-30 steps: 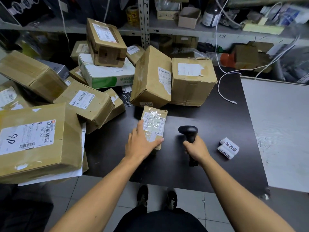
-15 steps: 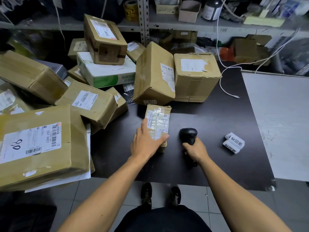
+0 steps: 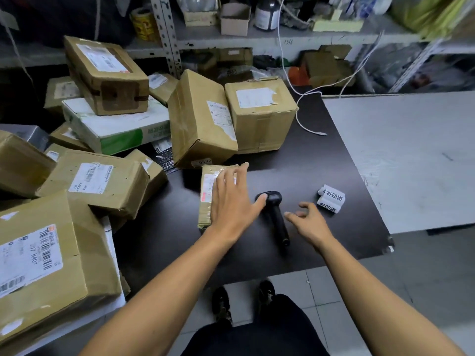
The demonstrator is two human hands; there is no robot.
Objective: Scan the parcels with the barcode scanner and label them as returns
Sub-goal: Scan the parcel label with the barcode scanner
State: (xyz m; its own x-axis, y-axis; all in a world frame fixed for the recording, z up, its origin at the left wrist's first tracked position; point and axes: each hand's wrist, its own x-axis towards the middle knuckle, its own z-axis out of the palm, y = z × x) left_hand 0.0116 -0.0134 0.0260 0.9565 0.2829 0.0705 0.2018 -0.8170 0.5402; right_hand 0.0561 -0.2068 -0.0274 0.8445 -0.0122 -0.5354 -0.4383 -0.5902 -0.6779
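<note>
A small taped cardboard parcel [image 3: 207, 201] lies flat on the black table [image 3: 321, 163]. My left hand [image 3: 232, 201] rests on it with the fingers spread and straight. The black barcode scanner [image 3: 276, 219] lies on the table just right of that hand, and nothing holds it. My right hand [image 3: 308, 222] hovers open a little right of the scanner's handle. A roll of white return labels [image 3: 331, 199] with printed characters sits further right.
Several cardboard parcels [image 3: 200, 119] are heaped on the table's left and back. A large box with a barcode label [image 3: 38, 258] sits at the near left. A white cable [image 3: 305, 124] trails over the table's back. A grey board [image 3: 411, 155] adjoins on the right, with shelving behind.
My right hand has let go of the scanner, which now lies on the table, and has moved to the right. My left hand has slid further up over the small parcel.
</note>
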